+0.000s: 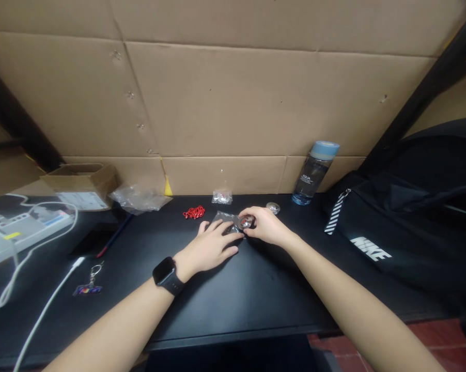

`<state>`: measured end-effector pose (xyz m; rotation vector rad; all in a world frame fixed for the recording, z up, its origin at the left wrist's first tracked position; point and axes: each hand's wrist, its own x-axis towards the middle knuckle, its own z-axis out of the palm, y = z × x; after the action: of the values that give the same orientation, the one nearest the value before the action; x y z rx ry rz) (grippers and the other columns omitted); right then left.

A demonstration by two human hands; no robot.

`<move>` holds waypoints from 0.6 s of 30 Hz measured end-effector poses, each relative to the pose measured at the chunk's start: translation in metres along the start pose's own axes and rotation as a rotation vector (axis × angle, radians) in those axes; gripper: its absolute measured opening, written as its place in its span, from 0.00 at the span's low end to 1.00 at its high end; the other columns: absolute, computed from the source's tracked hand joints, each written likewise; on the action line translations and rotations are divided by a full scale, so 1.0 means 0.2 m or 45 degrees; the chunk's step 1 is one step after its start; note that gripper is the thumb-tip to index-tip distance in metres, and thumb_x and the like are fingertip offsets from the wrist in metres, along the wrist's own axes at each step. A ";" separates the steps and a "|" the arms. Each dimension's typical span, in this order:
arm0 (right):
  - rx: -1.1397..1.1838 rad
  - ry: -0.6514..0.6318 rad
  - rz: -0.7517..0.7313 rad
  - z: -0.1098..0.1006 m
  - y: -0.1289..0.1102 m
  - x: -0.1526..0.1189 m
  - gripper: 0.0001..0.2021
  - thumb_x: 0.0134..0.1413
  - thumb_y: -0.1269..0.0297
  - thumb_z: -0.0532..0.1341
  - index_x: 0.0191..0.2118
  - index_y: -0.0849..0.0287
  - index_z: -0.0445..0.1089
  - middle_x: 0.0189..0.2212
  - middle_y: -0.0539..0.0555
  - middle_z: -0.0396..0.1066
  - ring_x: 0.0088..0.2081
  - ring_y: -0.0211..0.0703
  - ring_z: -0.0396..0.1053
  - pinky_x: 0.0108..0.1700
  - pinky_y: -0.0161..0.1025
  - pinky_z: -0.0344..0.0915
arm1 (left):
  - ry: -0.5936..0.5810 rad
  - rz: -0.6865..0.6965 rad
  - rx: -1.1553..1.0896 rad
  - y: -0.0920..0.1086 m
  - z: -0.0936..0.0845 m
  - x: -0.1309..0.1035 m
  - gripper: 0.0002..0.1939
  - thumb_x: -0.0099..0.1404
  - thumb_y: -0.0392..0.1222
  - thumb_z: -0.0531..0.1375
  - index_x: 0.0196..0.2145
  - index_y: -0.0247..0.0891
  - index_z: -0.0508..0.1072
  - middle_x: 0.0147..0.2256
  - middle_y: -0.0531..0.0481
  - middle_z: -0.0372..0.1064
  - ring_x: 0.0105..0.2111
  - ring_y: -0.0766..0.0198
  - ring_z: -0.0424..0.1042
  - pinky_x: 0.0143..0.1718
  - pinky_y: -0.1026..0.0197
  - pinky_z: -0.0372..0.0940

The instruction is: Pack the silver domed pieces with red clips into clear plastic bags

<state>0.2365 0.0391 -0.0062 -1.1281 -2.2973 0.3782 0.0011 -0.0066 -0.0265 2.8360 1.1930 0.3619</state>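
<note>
My left hand (pixel 213 247), with a dark watch (pixel 165 272) on its wrist, lies with its fingers spread over a clear plastic bag (pixel 224 217) on the black table. Just to the right, the thumb and fingers of my right hand (pixel 267 226) close around the edge of a small round, shiny piece (pixel 246 221) with some red in it. Its exact kind does not show. It touches or overlaps the bag's right end; I cannot tell whether it is inside. Another round clear piece (pixel 273 207) lies behind my right hand. A bunched red cord (pixel 194 212) rests beyond my left hand.
A small clear packet (pixel 221 197) lies near the cardboard wall (pixel 225 103). At right stand a blue-capped bottle (pixel 312 173) and a black bag (pixel 407 222). On the left are an open carton (pixel 81 188), crumpled plastic (pixel 140 198), a power strip (pixel 27 230), a white cable (pixel 49 305) and a keychain (pixel 89 289).
</note>
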 end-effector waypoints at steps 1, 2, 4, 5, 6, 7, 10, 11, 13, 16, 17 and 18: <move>0.001 -0.007 0.001 0.00 -0.01 0.00 0.19 0.44 0.74 0.70 0.46 0.57 0.77 0.39 0.52 0.80 0.36 0.43 0.75 0.41 0.36 0.67 | -0.005 0.005 -0.004 0.00 0.00 0.00 0.21 0.77 0.54 0.51 0.65 0.60 0.65 0.67 0.45 0.57 0.66 0.39 0.55 0.59 0.34 0.53; 0.003 -0.016 0.003 0.00 -0.01 0.00 0.19 0.44 0.74 0.71 0.45 0.57 0.77 0.39 0.52 0.80 0.37 0.43 0.75 0.41 0.36 0.67 | -0.010 0.007 -0.006 0.00 0.00 0.00 0.21 0.77 0.54 0.51 0.65 0.61 0.65 0.67 0.45 0.57 0.66 0.39 0.54 0.59 0.33 0.53; 0.007 -0.032 0.013 -0.01 -0.02 -0.01 0.20 0.43 0.75 0.71 0.45 0.57 0.78 0.38 0.52 0.80 0.37 0.43 0.76 0.41 0.36 0.67 | -0.021 0.006 -0.008 0.00 0.00 0.00 0.21 0.77 0.55 0.51 0.65 0.61 0.64 0.67 0.45 0.57 0.66 0.39 0.54 0.58 0.32 0.53; 0.013 -0.036 0.020 0.00 -0.01 -0.01 0.20 0.43 0.75 0.71 0.45 0.57 0.78 0.38 0.52 0.80 0.36 0.43 0.76 0.41 0.36 0.67 | -0.025 0.005 -0.011 0.00 0.00 0.00 0.21 0.77 0.55 0.51 0.65 0.62 0.64 0.67 0.46 0.57 0.67 0.39 0.53 0.58 0.32 0.53; 0.025 -0.039 0.027 0.00 -0.01 -0.01 0.20 0.43 0.75 0.71 0.45 0.57 0.78 0.38 0.52 0.80 0.36 0.42 0.76 0.40 0.36 0.67 | -0.029 0.006 -0.016 0.00 0.00 0.00 0.21 0.77 0.55 0.51 0.65 0.62 0.64 0.67 0.46 0.57 0.67 0.39 0.53 0.58 0.31 0.52; 0.044 -0.043 0.036 0.00 0.00 -0.01 0.19 0.43 0.74 0.71 0.45 0.57 0.78 0.37 0.52 0.80 0.35 0.42 0.76 0.40 0.36 0.67 | -0.033 0.009 -0.022 0.00 0.00 0.00 0.21 0.77 0.55 0.51 0.65 0.62 0.64 0.68 0.47 0.57 0.66 0.38 0.53 0.58 0.31 0.52; 0.127 -0.075 0.070 0.01 0.02 -0.01 0.19 0.44 0.74 0.71 0.46 0.56 0.77 0.35 0.50 0.80 0.33 0.40 0.76 0.40 0.35 0.68 | -0.033 0.012 -0.037 0.00 0.01 0.00 0.21 0.77 0.54 0.51 0.65 0.63 0.64 0.68 0.47 0.56 0.66 0.38 0.54 0.59 0.31 0.52; 0.154 -0.091 0.082 0.01 0.03 -0.01 0.19 0.44 0.74 0.71 0.46 0.56 0.77 0.34 0.50 0.80 0.33 0.40 0.76 0.40 0.35 0.69 | -0.030 0.011 -0.039 0.00 0.01 0.00 0.21 0.77 0.54 0.51 0.65 0.63 0.64 0.68 0.47 0.56 0.66 0.38 0.54 0.59 0.31 0.52; 0.209 -0.120 0.104 0.02 0.04 -0.01 0.19 0.44 0.75 0.70 0.45 0.56 0.77 0.34 0.50 0.80 0.34 0.41 0.77 0.40 0.35 0.70 | -0.024 0.014 -0.042 -0.01 0.01 0.00 0.21 0.77 0.54 0.51 0.65 0.63 0.64 0.68 0.47 0.56 0.66 0.38 0.54 0.59 0.32 0.52; 0.322 -0.139 0.122 0.02 0.06 -0.01 0.20 0.44 0.74 0.70 0.47 0.57 0.75 0.40 0.53 0.79 0.38 0.43 0.78 0.40 0.35 0.73 | -0.017 0.026 -0.052 -0.02 0.02 -0.01 0.22 0.76 0.54 0.52 0.65 0.63 0.63 0.68 0.47 0.56 0.66 0.39 0.54 0.59 0.33 0.53; 0.371 -0.145 0.122 0.01 0.07 -0.01 0.21 0.44 0.74 0.70 0.48 0.58 0.74 0.43 0.55 0.78 0.40 0.44 0.78 0.40 0.36 0.74 | -0.016 0.029 -0.056 -0.02 0.02 -0.01 0.22 0.76 0.54 0.52 0.65 0.63 0.63 0.68 0.47 0.56 0.66 0.39 0.53 0.59 0.34 0.53; 0.420 -0.155 0.120 0.01 0.07 -0.01 0.23 0.43 0.74 0.70 0.49 0.58 0.73 0.46 0.56 0.77 0.42 0.44 0.79 0.41 0.36 0.74 | -0.017 0.032 -0.060 -0.02 0.02 -0.01 0.22 0.76 0.54 0.52 0.65 0.63 0.63 0.68 0.48 0.56 0.66 0.39 0.53 0.60 0.34 0.53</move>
<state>0.2462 0.0468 -0.0148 -1.0702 -2.1821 0.8493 -0.0025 -0.0049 -0.0304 2.8110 1.1319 0.3664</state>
